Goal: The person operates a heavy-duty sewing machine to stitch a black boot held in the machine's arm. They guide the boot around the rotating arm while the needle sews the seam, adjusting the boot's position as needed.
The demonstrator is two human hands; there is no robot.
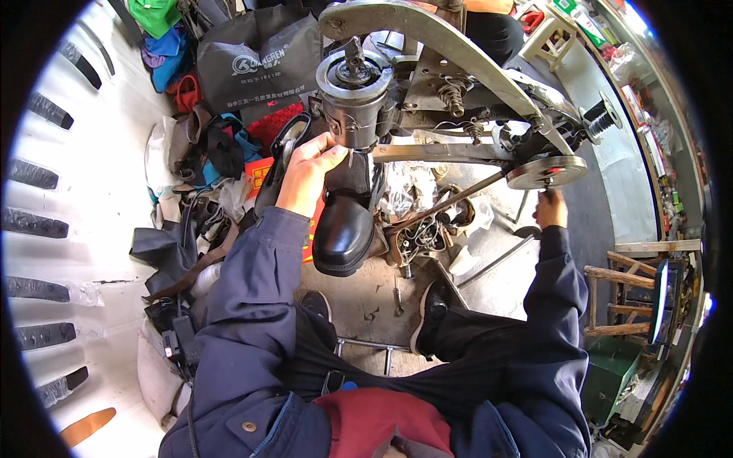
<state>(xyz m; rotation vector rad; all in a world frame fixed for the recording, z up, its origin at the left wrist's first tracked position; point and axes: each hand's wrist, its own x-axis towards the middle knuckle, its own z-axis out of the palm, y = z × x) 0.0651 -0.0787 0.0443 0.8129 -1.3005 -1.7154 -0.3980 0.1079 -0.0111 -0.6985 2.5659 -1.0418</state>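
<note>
A black leather boot (342, 237) hangs toe-down under the head (355, 114) of a metal hand-cranked shoe-stitching machine. My left hand (307, 174) pinches the boot's upper just beneath that head, thumb and fingers close to the needle area. The exact stitching point is hidden by the head and my fingers. On the right, my right hand (551, 210) is closed around the small crank handle under the machine's round wheel (547, 172). A long curved metal arm (443, 30) runs across the top of the machine, and a spool of dark thread (601, 116) sits at its far right.
A dark shopping bag (259, 57) and piled leather scraps (206, 145) lie at the left. Below the machine stands a container of small metal parts (420, 237). A wooden stool (622, 294) and a green box (611, 378) are at the right. Black soles (38, 221) line the white left surface.
</note>
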